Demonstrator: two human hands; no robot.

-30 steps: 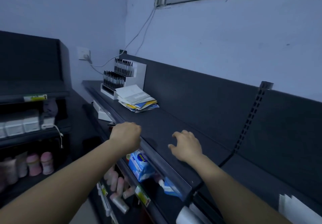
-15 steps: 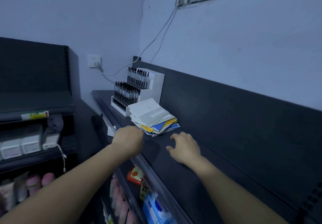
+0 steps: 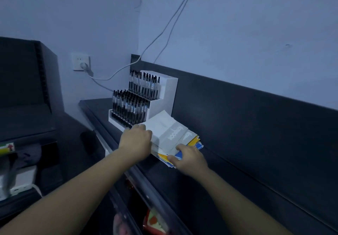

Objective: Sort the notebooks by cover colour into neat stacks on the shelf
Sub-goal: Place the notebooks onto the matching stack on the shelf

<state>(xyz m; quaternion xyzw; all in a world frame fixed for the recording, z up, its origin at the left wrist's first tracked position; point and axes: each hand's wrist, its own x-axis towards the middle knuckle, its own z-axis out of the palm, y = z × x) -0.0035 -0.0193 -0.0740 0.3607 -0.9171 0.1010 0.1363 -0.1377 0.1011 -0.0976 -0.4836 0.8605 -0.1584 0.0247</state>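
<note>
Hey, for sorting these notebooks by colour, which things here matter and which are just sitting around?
For the job:
- pile of notebooks, grey on top, yellow and blue beneath
- dark shelf under the pile
- left hand and right hand, both on the pile

Just sitting around:
- white pen rack behind the pile
- wall socket and its cable
- packets on the lower shelf

The left hand (image 3: 136,142) and right hand (image 3: 189,159) cover the near edges of the notebook pile (image 3: 173,138), hiding lower covers.
</note>
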